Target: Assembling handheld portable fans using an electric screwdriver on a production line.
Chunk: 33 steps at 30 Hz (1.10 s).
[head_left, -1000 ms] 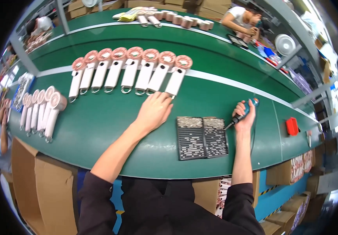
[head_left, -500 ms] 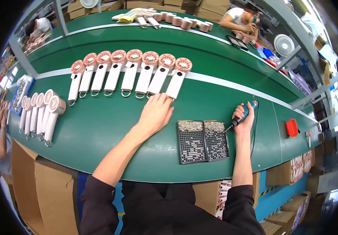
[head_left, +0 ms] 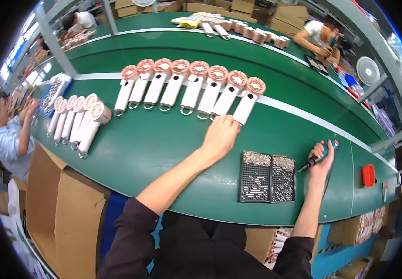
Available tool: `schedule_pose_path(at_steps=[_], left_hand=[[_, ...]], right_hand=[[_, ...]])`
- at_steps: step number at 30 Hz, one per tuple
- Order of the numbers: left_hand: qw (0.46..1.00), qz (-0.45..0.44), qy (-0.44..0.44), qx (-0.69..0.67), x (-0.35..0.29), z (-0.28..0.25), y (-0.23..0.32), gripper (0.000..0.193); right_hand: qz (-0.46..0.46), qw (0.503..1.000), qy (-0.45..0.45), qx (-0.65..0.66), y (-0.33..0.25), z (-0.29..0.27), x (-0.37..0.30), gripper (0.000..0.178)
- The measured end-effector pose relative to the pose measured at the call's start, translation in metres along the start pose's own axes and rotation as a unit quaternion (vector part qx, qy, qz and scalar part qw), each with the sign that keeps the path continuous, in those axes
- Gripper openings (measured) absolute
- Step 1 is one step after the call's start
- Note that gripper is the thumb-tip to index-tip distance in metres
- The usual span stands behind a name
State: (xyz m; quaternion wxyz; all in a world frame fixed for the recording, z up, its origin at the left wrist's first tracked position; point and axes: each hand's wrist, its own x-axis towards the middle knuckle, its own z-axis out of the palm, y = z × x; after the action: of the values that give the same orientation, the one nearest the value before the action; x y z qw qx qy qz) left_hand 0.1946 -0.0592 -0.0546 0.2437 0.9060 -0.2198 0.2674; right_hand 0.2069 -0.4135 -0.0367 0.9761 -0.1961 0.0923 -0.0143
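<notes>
My left hand (head_left: 220, 136) is closed on the handle end of a handheld fan (head_left: 246, 108), white with a round pink head, the rightmost in a slanting row. In my right hand (head_left: 320, 160) is a teal and black electric screwdriver (head_left: 312, 161), its thin bit pointing down and left. That bit ends just beside the right edge of a black two-part screw tray (head_left: 270, 181), apart from it in the picture. Small silver screws stand in many of the tray's holes and lie heaped along its far end. Several similar fans (head_left: 180, 76) lie left of the held one.
Another group of fans (head_left: 88, 132) lies at the left, near a blue tray (head_left: 64, 95) of metal parts. A red bin (head_left: 367, 176) stands at the right on the green table (head_left: 163, 153). Cardboard boxes (head_left: 77, 218) stand below the front edge. Other people work left and across.
The whole view has swung, so the scene sits further right. The screwdriver bit has moved from over the screw tray to just right of it. My left hand stays at the same fan's handle.
</notes>
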Motion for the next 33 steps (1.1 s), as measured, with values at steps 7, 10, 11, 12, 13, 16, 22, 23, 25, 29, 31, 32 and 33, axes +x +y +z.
schedule_pose_path(at_steps=[7, 10, 11, 12, 13, 16, 22, 23, 25, 29, 31, 32, 33], left_hand=[[0.999, -0.008, -0.001, 0.036, 0.001, 0.001, -0.001, 0.01], [0.999, -0.018, 0.006, 0.036, 0.0, -0.006, 0.002, 0.011], [0.999, -0.023, 0.011, 0.031, 0.001, -0.009, 0.004, 0.012], [0.999, -0.034, 0.01, 0.028, 0.001, -0.007, 0.003, 0.013], [0.999, -0.036, 0.006, 0.024, 0.0, -0.009, 0.002, 0.013], [0.999, -0.028, 0.011, 0.022, 0.001, -0.012, -0.001, 0.014], [0.999, -0.004, 0.01, 0.047, 0.002, -0.004, 0.002, 0.018], [0.999, 0.002, 0.003, 0.053, 0.003, -0.003, 0.002, 0.019], [0.997, -0.002, -0.025, 0.068, 0.006, -0.003, -0.001, 0.023], [0.993, 0.003, -0.047, 0.106, 0.01, -0.008, -0.004, 0.025], [0.993, 0.005, -0.046, 0.112, 0.012, -0.01, -0.003, 0.024], [0.992, 0.003, -0.045, 0.115, 0.013, -0.009, -0.003, 0.024], [0.993, 0.0, -0.04, 0.115, 0.014, -0.008, -0.003, 0.024]], right_hand=[[-0.017, 0.999, -0.021, -0.022, 0.001, 0.003, -0.001, 0.023], [-0.018, 0.999, -0.02, -0.023, 0.004, 0.002, -0.001, 0.024], [-0.019, 0.999, -0.018, -0.034, 0.002, -0.002, 0.001, 0.024], [-0.02, 0.999, -0.02, -0.041, 0.001, -0.004, 0.002, 0.024], [-0.018, 0.998, -0.021, -0.049, 0.001, -0.004, 0.003, 0.024], [-0.016, 0.998, -0.024, -0.058, 0.001, -0.004, 0.004, 0.022], [-0.038, 0.996, 0.002, -0.078, 0.001, -0.001, -0.002, 0.021], [-0.04, 0.996, 0.001, -0.079, 0.002, -0.001, -0.003, 0.021], [-0.035, 0.996, -0.004, -0.078, 0.004, -0.002, 0.0, 0.021], [-0.032, 0.996, 0.0, -0.084, 0.011, 0.006, -0.001, 0.021], [-0.037, 0.996, -0.002, -0.081, 0.01, 0.009, -0.002, 0.021], [-0.037, 0.996, -0.004, -0.084, 0.011, 0.009, -0.003, 0.021], [-0.037, 0.996, -0.007, -0.086, 0.011, 0.01, -0.003, 0.021]])
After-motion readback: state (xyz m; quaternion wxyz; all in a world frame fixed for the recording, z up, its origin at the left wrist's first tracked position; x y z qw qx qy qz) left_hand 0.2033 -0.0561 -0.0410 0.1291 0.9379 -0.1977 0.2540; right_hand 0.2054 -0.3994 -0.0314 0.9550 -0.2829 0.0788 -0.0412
